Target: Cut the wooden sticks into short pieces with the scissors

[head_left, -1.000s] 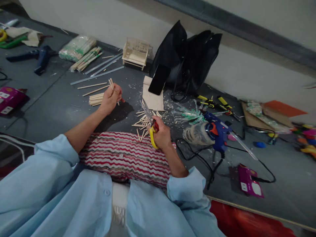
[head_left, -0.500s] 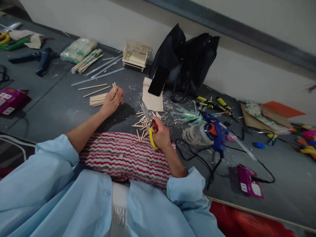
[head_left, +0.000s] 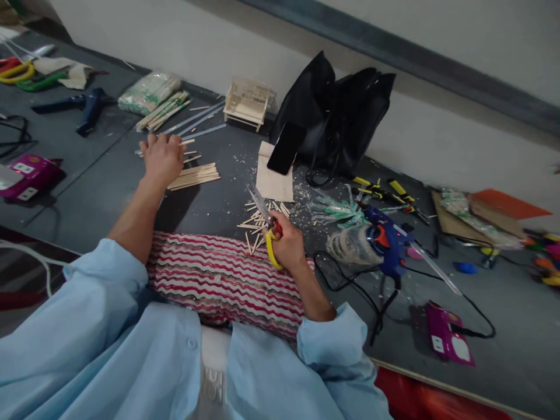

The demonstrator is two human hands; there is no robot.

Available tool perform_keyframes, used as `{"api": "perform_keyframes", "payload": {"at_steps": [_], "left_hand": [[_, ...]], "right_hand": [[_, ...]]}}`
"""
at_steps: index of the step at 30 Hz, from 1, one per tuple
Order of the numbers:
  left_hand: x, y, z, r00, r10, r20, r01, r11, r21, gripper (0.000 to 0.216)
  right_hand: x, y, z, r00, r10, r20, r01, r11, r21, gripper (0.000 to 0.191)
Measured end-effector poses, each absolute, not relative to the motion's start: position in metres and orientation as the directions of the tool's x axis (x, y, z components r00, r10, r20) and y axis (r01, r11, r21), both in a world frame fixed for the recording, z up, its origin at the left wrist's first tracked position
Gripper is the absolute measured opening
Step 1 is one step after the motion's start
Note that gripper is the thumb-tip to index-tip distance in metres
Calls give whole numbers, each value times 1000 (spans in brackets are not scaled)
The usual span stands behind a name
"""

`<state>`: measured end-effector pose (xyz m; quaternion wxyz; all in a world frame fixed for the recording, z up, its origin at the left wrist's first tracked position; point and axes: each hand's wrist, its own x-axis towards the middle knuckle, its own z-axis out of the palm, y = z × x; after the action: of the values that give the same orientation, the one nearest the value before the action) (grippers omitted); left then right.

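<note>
My right hand (head_left: 286,245) grips yellow-handled scissors (head_left: 266,219), blades pointing up and left over a scatter of short cut wooden sticks (head_left: 256,219). My left hand (head_left: 161,156) reaches out palm down, fingers curled over long wooden sticks lying on the grey floor. A neat stack of wooden sticks (head_left: 196,175) lies just right of that hand. Whether the left fingers have closed on a stick is hidden.
A red-and-white striped cloth (head_left: 219,280) lies before me. A black bag (head_left: 336,116) with a phone (head_left: 286,147) leans on the wall, a small stick model (head_left: 248,104) beside it. A blue glue gun (head_left: 387,239), cables, cutters and pink boxes (head_left: 448,335) lie right.
My left hand, which held a few sticks upright, has put them down and moved left and away onto the long sticks. The right hand with the scissors has stayed.
</note>
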<state>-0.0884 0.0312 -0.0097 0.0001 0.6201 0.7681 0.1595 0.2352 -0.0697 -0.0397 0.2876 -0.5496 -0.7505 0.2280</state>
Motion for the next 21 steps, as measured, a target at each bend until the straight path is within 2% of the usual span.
{"api": "perform_keyframes", "payload": {"at_steps": [6,12,17,21], "left_hand": [[-90,38,-24,-220,972,79,946,192,262,49],[-88,35,-21,-199,976,84,948,170,269,49],[-85,31,-8,-120,988,102,974,97,203,46],[-85,30,-4,-7,1000,-17,990,10,140,42]], "right_hand": [[236,-70,-40,-250,951,185,703,309,-641,48],[235,-70,-40,-262,948,180,705,315,-636,47],[235,-70,-38,-252,954,162,707,296,-642,47],[235,-70,-38,-253,955,157,717,294,-632,46]]}}
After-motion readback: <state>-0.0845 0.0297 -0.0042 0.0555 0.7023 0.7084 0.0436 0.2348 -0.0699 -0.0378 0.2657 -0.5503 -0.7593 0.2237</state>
